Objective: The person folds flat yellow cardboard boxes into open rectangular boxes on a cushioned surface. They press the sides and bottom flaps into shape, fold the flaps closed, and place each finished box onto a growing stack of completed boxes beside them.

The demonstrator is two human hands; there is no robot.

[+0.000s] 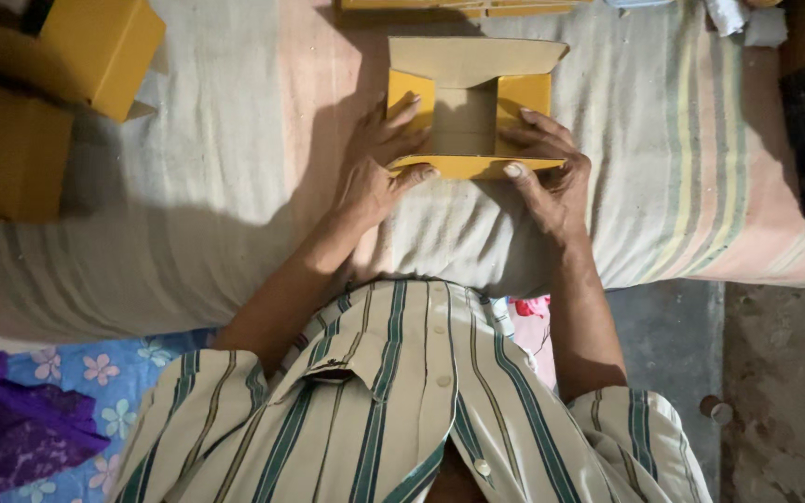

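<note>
A small yellow cardboard box [470, 119] lies half folded on a striped cloth, its brown inside showing and its lid flap open at the far side. My left hand [375, 158] grips the box's left wall, thumb on the near edge and fingers inside. On the opposite side, my right hand [547, 168] holds the right wall, thumb pressed on the near yellow edge. Both forearms reach out from a striped shirt [402, 401].
A pale striped cloth [207, 186] covers the raised surface. Finished yellow boxes [95, 51] stand at the far left, and flat yellow cardboard [458, 6] lies at the top edge. A blue floral cloth [76, 382] is at lower left, bare floor [775, 373] at lower right.
</note>
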